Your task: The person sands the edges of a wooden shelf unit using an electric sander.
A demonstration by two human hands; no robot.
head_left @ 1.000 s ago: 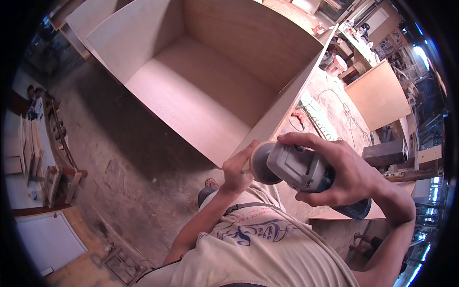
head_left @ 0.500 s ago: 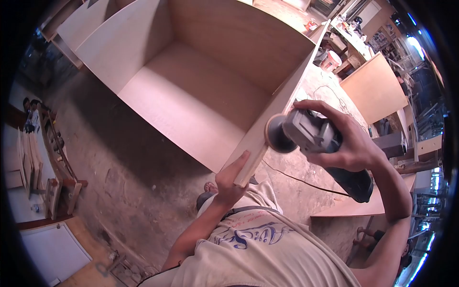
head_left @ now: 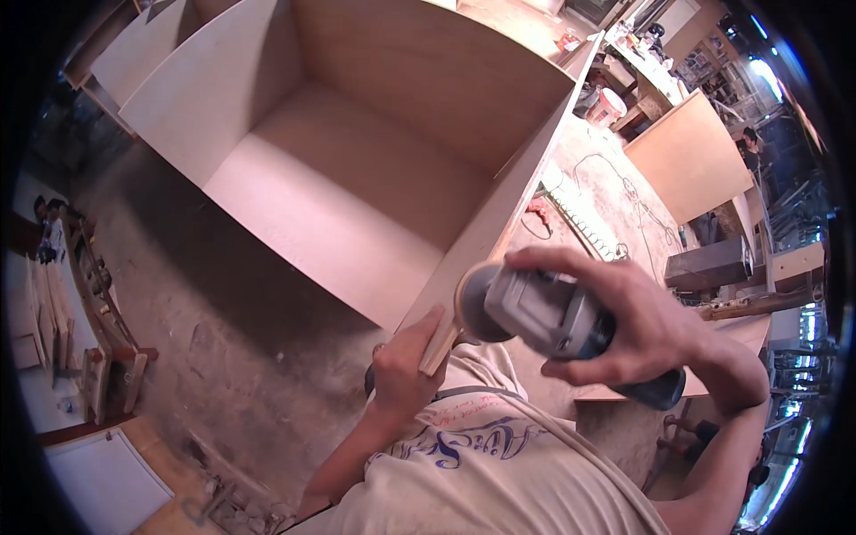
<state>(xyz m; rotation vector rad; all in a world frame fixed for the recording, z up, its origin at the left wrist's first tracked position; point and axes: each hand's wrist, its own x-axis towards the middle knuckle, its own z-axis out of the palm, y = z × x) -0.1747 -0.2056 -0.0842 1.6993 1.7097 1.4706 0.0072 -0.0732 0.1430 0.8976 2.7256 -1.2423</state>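
My right hand (head_left: 615, 321) is wrapped round the body of an angle grinder (head_left: 544, 312) fitted with a round sanding disc (head_left: 474, 301). The disc meets the edge of the side panel of a large open plywood cabinet (head_left: 321, 196), near that panel's close end. Just below the disc, my left hand (head_left: 406, 361) grips the end of the same panel, thumb on the inner face and fingers round the outside. Part of the disc's working face is hidden against the wood.
A plywood panel (head_left: 695, 160) leans at the right, near a white bucket (head_left: 606, 107). A cable (head_left: 624, 183) trails over the concrete floor (head_left: 232, 348). Wooden frames (head_left: 116, 357) stand at the left. A person (head_left: 751, 143) is at the far right.
The grinder has moved down and left along the panel edge, toward my left hand. The view has shifted slightly, and the cabinet sits a little further left.
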